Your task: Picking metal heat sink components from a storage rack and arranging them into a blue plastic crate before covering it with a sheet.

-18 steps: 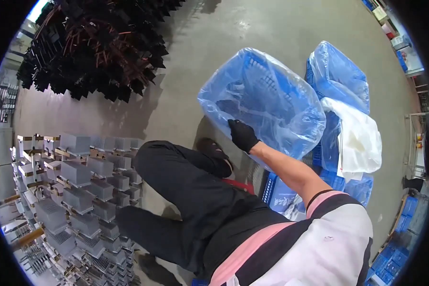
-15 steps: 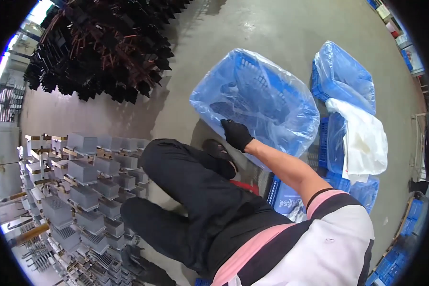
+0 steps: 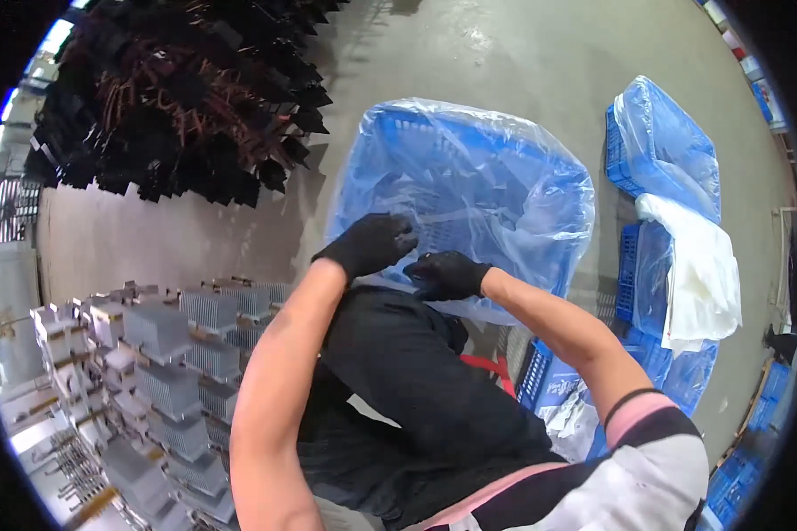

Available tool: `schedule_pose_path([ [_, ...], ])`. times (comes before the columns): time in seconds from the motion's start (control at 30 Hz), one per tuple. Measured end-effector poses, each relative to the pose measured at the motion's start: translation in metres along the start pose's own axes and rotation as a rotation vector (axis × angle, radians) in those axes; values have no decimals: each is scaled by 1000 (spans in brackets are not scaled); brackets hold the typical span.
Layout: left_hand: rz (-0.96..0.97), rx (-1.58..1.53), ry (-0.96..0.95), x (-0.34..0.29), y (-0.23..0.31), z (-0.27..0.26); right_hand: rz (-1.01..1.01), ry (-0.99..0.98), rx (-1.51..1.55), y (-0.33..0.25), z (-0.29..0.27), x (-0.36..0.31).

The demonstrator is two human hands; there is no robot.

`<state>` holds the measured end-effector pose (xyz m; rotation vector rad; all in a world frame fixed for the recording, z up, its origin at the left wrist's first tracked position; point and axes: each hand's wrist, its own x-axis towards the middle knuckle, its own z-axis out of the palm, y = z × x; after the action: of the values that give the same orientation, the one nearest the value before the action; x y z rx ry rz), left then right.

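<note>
Gripping bagged blue crate (image 3: 469,177) near edge: left hand (image 3: 370,243), right hand (image 3: 447,274).

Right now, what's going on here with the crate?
A person in black gloves has both hands on a blue plastic crate lined with a clear plastic bag. The left hand and right hand grip the bag at the crate's near rim. Silver finned metal blocks are stacked to the left; more bagged blue crates sit to the right.

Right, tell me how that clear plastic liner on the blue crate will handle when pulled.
The plastic liner looks thin and wrinkled, so probably floppy and light. It likely slides over the blue crate rather than gripping. Both the left hand and right hand pinch it, suggesting it may slip or tear.
</note>
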<state>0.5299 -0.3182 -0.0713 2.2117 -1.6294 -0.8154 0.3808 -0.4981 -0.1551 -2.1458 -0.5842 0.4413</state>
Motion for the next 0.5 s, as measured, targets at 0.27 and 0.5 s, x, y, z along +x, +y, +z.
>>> schedule_pose_path([
  [0.27,-155,70,-533,102,-129,149,133,-206,666,97,-32,7],
  [0.5,-314,164,-806,132,-121,171,325,-50,-232,223,-43,124],
])
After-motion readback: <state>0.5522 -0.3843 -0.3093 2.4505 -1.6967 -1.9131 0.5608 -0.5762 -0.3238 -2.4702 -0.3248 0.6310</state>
